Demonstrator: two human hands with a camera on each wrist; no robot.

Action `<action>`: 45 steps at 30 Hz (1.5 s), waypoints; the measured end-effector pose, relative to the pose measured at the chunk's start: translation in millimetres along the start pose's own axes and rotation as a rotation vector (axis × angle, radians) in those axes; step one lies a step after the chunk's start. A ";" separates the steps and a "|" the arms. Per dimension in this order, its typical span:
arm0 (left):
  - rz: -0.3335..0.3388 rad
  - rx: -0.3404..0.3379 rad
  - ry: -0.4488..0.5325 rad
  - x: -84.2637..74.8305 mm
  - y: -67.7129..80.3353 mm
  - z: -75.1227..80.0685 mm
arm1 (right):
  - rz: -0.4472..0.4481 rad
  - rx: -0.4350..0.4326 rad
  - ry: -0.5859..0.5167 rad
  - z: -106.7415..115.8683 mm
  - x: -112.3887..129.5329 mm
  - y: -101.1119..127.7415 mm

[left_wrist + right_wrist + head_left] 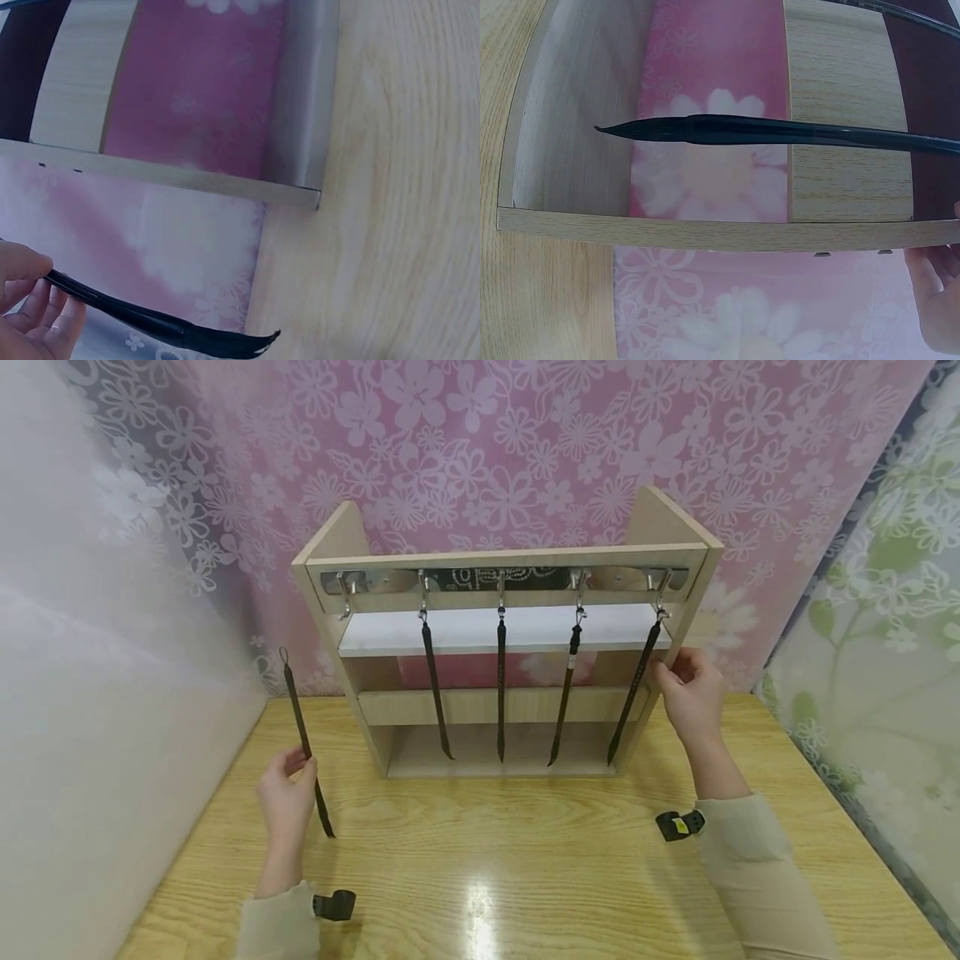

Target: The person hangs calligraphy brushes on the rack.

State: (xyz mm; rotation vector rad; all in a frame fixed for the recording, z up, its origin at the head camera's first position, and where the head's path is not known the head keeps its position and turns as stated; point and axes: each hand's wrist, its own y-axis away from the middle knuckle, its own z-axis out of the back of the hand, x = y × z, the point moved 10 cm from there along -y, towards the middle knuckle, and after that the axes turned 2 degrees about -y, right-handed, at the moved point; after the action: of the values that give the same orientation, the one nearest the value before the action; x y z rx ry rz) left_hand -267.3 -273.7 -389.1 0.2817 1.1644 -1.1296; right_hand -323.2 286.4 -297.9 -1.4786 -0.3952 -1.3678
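Observation:
My left hand (287, 789) pinches a dark calligraphy brush (302, 718) partway along its handle, left of the wooden rack (540, 706). That brush stands nearly upright, its hanging loop at the top and its bristle tip down; the left wrist view shows the brush's dark tip (225, 343) slightly bent. On the right, my right hand (693, 693) grips the front edge of the rack's side panel (705, 234) between thumb and fingers, some of them hidden. Several similar brushes, among them the rightmost brush (636, 685), hang by loops from metal hooks.
A metal hook strip (622, 579) runs across the rack's upper board, and its leftmost hook (345, 593) bears no brush. Below it lies a white shelf (465, 631). The rack stands on a wood-grain table (450, 843), against a pink flowered backdrop (480, 460).

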 end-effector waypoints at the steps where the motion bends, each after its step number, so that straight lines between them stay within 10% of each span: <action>1: -0.009 -0.006 0.008 -3.4 0.8 0.5 | -0.005 0.002 0.000 0.0 -0.5 -0.1; 24: -0.254 -0.107 0.197 -103.3 28.9 18.7 | 0.009 -0.016 0.014 1.4 -2.3 0.1; 34: -0.283 -0.051 0.247 -98.1 26.7 0.4 | 0.056 -0.026 0.064 3.0 3.3 -0.8; 45: -0.372 -0.021 0.230 -141.2 43.0 -1.4 | 0.035 -0.011 0.054 1.7 1.0 -0.7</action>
State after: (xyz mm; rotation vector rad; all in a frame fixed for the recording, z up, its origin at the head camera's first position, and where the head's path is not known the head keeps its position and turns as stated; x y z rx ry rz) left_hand -226.9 -174.7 -287.4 0.1850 1.4720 -1.4346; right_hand -322.6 287.7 -296.3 -1.4477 -0.3268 -1.3815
